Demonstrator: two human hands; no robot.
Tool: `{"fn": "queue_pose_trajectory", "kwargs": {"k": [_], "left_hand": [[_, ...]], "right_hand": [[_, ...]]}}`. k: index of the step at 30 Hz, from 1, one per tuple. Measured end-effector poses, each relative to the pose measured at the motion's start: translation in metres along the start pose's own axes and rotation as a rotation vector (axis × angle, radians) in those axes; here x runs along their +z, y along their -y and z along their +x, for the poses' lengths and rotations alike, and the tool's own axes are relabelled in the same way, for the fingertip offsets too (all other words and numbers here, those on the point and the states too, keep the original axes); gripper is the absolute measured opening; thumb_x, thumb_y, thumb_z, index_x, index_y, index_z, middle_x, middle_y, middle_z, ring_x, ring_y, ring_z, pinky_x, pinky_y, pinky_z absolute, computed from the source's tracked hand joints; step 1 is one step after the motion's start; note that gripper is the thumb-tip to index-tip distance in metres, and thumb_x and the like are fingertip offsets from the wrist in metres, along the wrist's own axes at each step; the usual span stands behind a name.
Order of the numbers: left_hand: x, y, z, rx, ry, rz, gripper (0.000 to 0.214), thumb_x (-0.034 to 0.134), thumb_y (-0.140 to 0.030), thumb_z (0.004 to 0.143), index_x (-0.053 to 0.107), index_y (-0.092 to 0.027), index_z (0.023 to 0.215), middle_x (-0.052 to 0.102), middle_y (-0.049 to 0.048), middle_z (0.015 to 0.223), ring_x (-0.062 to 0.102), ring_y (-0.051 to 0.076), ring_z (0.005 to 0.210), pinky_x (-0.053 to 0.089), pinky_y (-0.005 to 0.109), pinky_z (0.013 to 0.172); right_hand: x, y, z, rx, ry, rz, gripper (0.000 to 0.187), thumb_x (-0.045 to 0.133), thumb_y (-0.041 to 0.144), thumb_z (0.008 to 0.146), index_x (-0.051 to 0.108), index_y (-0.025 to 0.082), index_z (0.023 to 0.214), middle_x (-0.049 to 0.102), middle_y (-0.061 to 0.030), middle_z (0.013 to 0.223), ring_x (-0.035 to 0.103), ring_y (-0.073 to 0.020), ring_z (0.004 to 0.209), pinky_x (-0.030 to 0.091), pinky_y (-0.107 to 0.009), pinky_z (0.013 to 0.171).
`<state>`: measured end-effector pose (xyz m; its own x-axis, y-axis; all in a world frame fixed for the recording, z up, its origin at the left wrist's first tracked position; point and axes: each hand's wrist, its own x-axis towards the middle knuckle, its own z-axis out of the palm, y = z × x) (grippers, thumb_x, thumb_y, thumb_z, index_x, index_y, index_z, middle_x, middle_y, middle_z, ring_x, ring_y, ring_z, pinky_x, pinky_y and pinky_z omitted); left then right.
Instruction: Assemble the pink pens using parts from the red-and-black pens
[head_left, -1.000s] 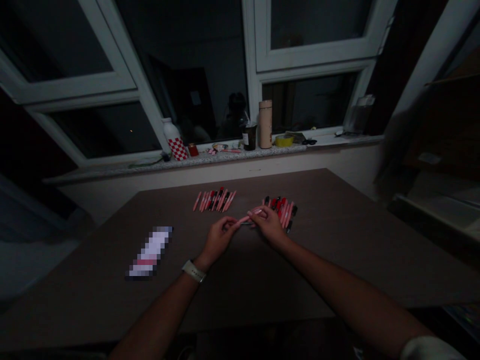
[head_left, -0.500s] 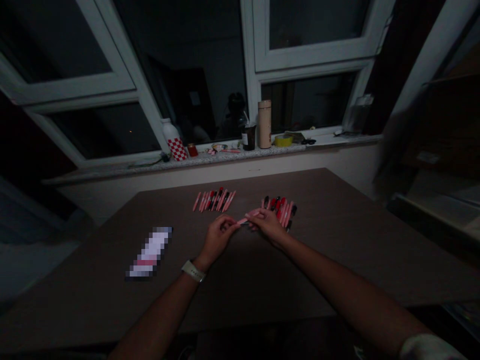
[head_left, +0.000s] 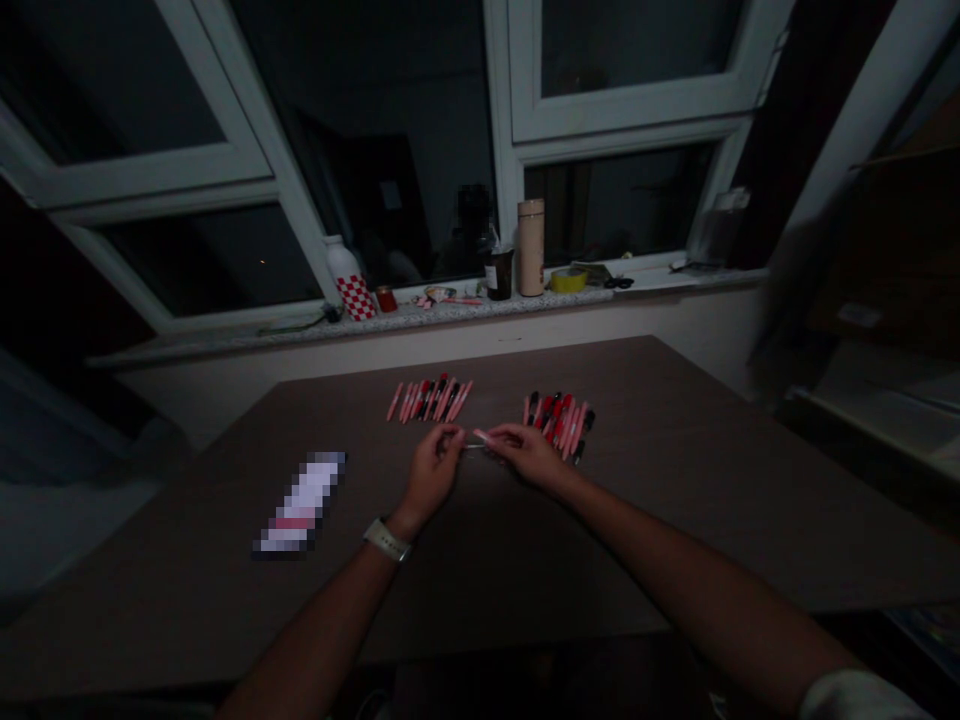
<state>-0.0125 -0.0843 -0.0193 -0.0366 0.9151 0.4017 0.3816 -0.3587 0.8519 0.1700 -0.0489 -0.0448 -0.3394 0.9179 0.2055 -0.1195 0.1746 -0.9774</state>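
My left hand (head_left: 433, 470) and my right hand (head_left: 527, 453) meet over the middle of the dark table (head_left: 675, 500). Both pinch the ends of one pink pen (head_left: 482, 439) held between them just above the tabletop. A row of pink, red and black pens (head_left: 429, 399) lies beyond my left hand. A second bunch of pens (head_left: 559, 417) lies just behind my right hand. My left wrist wears a pale watch (head_left: 388, 541).
A pale flat packet (head_left: 300, 501) lies on the table at the left. The windowsill (head_left: 420, 315) behind holds a checkered bottle (head_left: 349, 279), a tall beige flask (head_left: 531, 247), a dark cup (head_left: 499, 273) and a yellow tape roll (head_left: 568, 280). Dark windows rise above.
Both hands have shifted slightly left and away from the right bunch of pens, still holding the pink pen between them.
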Motion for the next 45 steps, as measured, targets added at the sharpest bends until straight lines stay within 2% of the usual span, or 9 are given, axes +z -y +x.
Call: {"fn": "queue_pose_trajectory", "kwargs": {"k": [3, 5, 9, 13, 27, 34, 39, 42, 45], "left_hand": [[-0.002, 0.005, 0.002, 0.000, -0.033, 0.077, 0.025, 0.053, -0.040, 0.092, 0.059, -0.016, 0.098, 0.068, 0.0045, 0.079, 0.063, 0.019, 0.073, 0.047, 0.028, 0.067], [-0.005, 0.008, 0.003, 0.067, -0.022, 0.253, 0.019, 0.052, -0.034, 0.093, 0.060, -0.017, 0.097, 0.068, 0.0057, 0.086, 0.063, 0.020, 0.079, 0.047, 0.031, 0.073], [-0.012, 0.012, -0.001, 0.220, 0.075, 0.685, 0.014, 0.053, -0.025, 0.092, 0.064, -0.019, 0.098, 0.065, 0.0086, 0.100, 0.059, 0.026, 0.097, 0.043, 0.040, 0.088], [-0.014, 0.011, -0.005, 0.199, 0.158, 0.858, 0.016, 0.054, -0.022, 0.092, 0.065, -0.021, 0.103, 0.062, 0.0092, 0.104, 0.056, 0.027, 0.098, 0.043, 0.040, 0.086], [-0.012, 0.013, -0.005, 0.196, 0.231, 0.795, 0.012, 0.055, -0.024, 0.092, 0.065, -0.021, 0.097, 0.060, 0.0075, 0.100, 0.054, 0.025, 0.096, 0.042, 0.037, 0.082], [-0.012, 0.017, -0.004, 0.199, 0.234, 0.763, 0.016, 0.054, -0.025, 0.093, 0.067, -0.022, 0.102, 0.060, 0.0077, 0.103, 0.053, 0.025, 0.099, 0.041, 0.037, 0.086], [-0.010, 0.014, -0.005, 0.179, 0.250, 0.785, 0.013, 0.055, -0.023, 0.092, 0.067, -0.022, 0.098, 0.061, 0.0074, 0.102, 0.054, 0.025, 0.101, 0.040, 0.037, 0.084], [-0.009, 0.013, -0.005, 0.178, 0.256, 0.797, 0.012, 0.055, -0.022, 0.093, 0.066, -0.021, 0.094, 0.061, 0.0071, 0.101, 0.053, 0.025, 0.101, 0.038, 0.036, 0.083], [-0.008, 0.015, -0.005, 0.175, 0.261, 0.808, 0.012, 0.054, -0.023, 0.094, 0.066, -0.021, 0.095, 0.061, 0.0068, 0.104, 0.053, 0.025, 0.102, 0.036, 0.036, 0.082]], "right_hand": [[-0.003, 0.001, 0.002, -0.038, -0.082, 0.003, 0.037, 0.069, 0.051, 0.078, 0.065, 0.019, 0.096, 0.073, -0.0052, 0.087, 0.066, -0.0178, 0.079, 0.047, -0.028, 0.066], [-0.004, 0.001, 0.003, -0.042, -0.125, 0.012, 0.036, 0.065, 0.052, 0.082, 0.061, 0.019, 0.097, 0.074, -0.0063, 0.089, 0.067, -0.0185, 0.081, 0.047, -0.028, 0.065], [-0.003, 0.001, 0.002, -0.045, -0.178, 0.016, 0.033, 0.059, 0.052, 0.087, 0.055, 0.021, 0.096, 0.075, -0.0078, 0.090, 0.068, -0.0183, 0.079, 0.047, -0.028, 0.065], [0.000, -0.002, 0.002, -0.040, -0.184, 0.020, 0.031, 0.058, 0.052, 0.087, 0.052, 0.022, 0.092, 0.075, -0.0070, 0.088, 0.066, -0.0171, 0.074, 0.047, -0.027, 0.062], [0.001, -0.013, 0.005, -0.065, -0.240, 0.031, 0.040, 0.059, 0.060, 0.083, 0.052, 0.022, 0.094, 0.069, -0.0023, 0.086, 0.062, -0.0130, 0.063, 0.044, -0.022, 0.051], [-0.002, -0.017, 0.005, -0.111, -0.234, -0.013, 0.039, 0.056, 0.055, 0.087, 0.051, 0.022, 0.107, 0.065, -0.0030, 0.093, 0.062, -0.0127, 0.064, 0.050, -0.026, 0.059], [-0.008, -0.011, 0.001, -0.159, -0.267, -0.309, 0.029, 0.049, 0.042, 0.093, 0.054, 0.020, 0.111, 0.065, -0.0066, 0.098, 0.064, -0.0179, 0.082, 0.050, -0.032, 0.076], [-0.010, -0.006, -0.002, -0.208, -0.235, -0.530, 0.024, 0.047, 0.030, 0.093, 0.056, 0.018, 0.112, 0.066, -0.0102, 0.108, 0.062, -0.0217, 0.100, 0.046, -0.036, 0.089], [-0.010, -0.004, -0.005, -0.247, -0.187, -0.643, 0.022, 0.046, 0.024, 0.093, 0.057, 0.016, 0.110, 0.065, -0.0126, 0.110, 0.060, -0.0233, 0.104, 0.044, -0.036, 0.092]]}}
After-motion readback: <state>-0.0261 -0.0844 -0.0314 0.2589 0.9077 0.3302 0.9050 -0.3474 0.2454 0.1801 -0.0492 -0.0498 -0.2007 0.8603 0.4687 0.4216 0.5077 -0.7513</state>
